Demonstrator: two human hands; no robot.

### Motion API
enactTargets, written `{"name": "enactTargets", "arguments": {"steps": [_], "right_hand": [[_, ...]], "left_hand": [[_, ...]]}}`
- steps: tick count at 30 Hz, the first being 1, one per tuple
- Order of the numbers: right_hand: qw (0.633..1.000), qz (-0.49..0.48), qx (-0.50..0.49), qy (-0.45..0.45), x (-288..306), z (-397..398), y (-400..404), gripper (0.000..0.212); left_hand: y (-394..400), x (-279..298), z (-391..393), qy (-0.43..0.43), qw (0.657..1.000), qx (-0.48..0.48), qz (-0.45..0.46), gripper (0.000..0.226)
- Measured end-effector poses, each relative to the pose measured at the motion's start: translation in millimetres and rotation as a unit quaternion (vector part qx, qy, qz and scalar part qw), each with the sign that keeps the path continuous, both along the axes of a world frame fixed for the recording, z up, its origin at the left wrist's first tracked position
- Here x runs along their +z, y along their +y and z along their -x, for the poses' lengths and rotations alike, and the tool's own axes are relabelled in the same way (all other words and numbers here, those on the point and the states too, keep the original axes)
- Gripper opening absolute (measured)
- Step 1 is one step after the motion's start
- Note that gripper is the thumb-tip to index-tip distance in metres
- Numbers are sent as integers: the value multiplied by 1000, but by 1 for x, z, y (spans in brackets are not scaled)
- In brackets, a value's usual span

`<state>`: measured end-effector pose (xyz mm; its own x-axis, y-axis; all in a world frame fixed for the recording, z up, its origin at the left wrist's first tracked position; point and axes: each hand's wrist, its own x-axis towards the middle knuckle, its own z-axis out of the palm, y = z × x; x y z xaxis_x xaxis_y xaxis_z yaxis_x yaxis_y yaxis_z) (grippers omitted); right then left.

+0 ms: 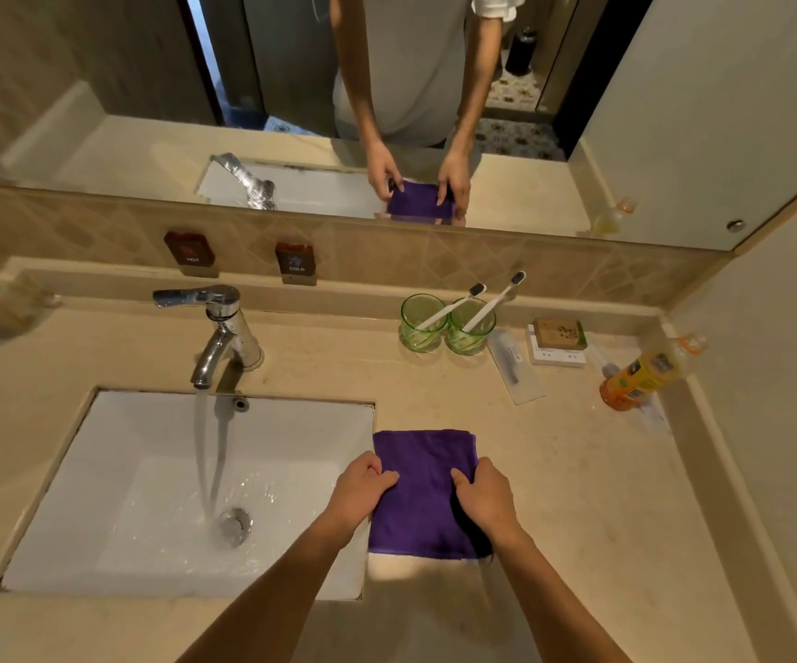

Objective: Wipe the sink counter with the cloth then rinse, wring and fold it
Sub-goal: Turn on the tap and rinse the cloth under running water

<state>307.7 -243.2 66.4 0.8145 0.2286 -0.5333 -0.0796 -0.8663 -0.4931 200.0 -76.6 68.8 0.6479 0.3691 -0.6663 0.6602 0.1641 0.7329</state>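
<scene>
Two hands, one folded cloth

Head view, single wide-angle: high, facing forward and down, close over the desk; sink near left, mirror far; forearms enter from near edge.
</scene>
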Motion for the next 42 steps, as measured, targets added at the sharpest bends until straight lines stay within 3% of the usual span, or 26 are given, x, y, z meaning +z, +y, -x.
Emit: {"name": "enactTargets", "arguments": {"steps": [3,7,11,14,19,25,29,36,42], "right_hand": [[994,-100,-16,50,9,3,-7,11],[967,-206,-68,135,25,5,-14,12],[940,-274,-88,186,42,17,-10,32],[924,-301,-95,216,55,31,8,34],[876,-364,-122,293,68,59,54,51],[874,-344,-104,327,54,107,126,49],[896,-319,-116,287,46,138,179,50],[924,-258,-149,238,28,157,244,52],[922,-218,-171,271,25,155,277,47]], "left_hand": [[-3,15,9,-33,995,36,90,15],[-1,30,28,-49,977,112,173,2],[12,46,51,-96,946,160,267,6],[30,57,72,-139,912,184,339,12],[77,64,107,-150,900,210,352,31],[149,47,156,-122,911,211,334,37],[197,34,179,-112,915,203,329,37],[259,14,178,-77,934,174,303,38],[280,-15,172,-72,948,121,287,43]]}}
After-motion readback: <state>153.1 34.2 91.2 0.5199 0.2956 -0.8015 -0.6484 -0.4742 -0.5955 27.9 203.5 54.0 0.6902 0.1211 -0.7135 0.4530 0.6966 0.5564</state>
